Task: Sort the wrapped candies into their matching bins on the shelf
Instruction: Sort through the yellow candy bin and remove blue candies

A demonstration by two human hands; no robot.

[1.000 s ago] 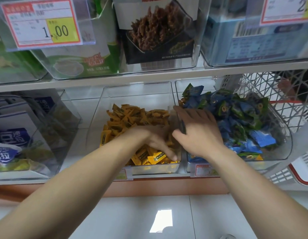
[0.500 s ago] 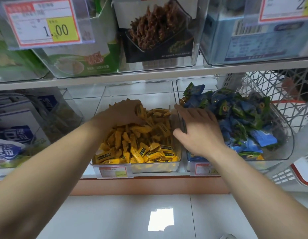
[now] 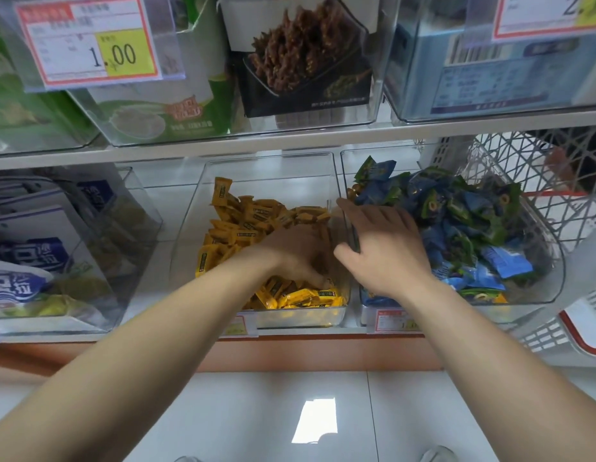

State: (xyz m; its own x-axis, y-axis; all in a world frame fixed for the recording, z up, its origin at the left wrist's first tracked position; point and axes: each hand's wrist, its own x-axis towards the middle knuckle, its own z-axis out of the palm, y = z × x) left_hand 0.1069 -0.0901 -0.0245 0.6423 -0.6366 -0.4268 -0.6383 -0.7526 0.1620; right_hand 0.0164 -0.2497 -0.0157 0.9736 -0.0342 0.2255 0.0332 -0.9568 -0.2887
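Left hand (image 3: 295, 253) reached palm-down into clear plastic bin (image 3: 269, 168), fingers curled into yellow candies (image 3: 243, 221) near front right corner; whether it gripped any, cannot tell. Right hand (image 3: 385, 251) lay flat, fingers spread, holding nothing, on dividing walls between that bin and right bin (image 3: 540, 295), fingertips touching blue-green candies (image 3: 463, 208). Wrappers glossy, crinkled; yellow ones oblong, blue-green ones pillow-shaped. Bins rigid, transparent, on white shelf (image 3: 290, 136). Price tags on bin fronts partly hidden by forearms. White lattice basket (image 3: 536, 161) far right, cut off.

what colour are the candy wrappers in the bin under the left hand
Yellow-orange with a dark label, seen clearly in the head view: the candy wrappers fill the clear bin under the left hand.
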